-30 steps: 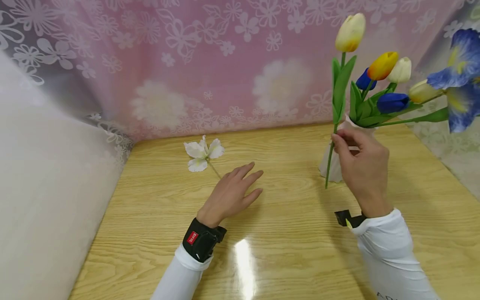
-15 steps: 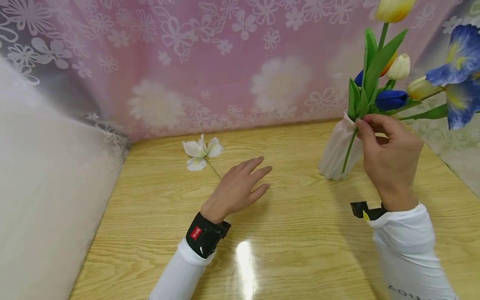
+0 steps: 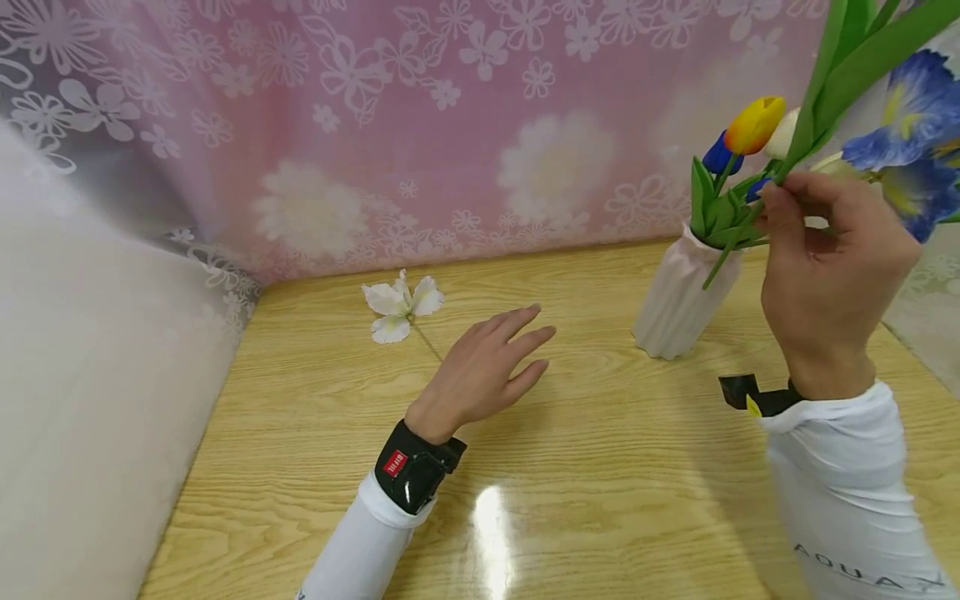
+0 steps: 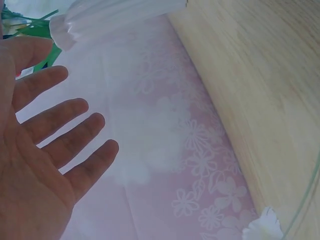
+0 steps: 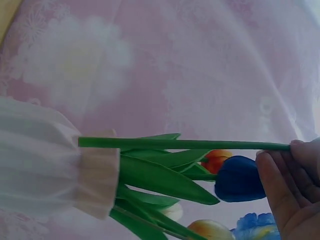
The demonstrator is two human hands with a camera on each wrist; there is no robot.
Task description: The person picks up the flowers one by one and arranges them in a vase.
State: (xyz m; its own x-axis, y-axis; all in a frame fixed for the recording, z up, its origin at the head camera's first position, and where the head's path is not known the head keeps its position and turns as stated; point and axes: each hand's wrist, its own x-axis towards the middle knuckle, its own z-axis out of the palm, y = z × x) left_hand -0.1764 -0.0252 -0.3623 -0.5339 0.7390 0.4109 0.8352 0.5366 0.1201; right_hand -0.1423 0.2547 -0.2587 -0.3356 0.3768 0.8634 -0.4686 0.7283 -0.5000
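My right hand pinches a tulip by its green stem between thumb and fingertips. Its long leaves rise past the top of the head view, so its bloom is out of sight there. The stem's lower end hangs in front of the rim of a white ribbed vase. In the vase stand an orange-yellow tulip, blue tulips, pale tulips and a blue iris. My left hand hovers over the table with fingers spread, holding nothing. Close by lies a white flower, its stem partly behind that hand.
The wooden table reaches back to a pink flowered curtain. A pale cloth hangs along the left side. The vase stands at the back right of the table.
My right hand has moved right and upward with the tulip, lifting its stem end from near the vase's base to its rim. The left hand has shifted slightly right.
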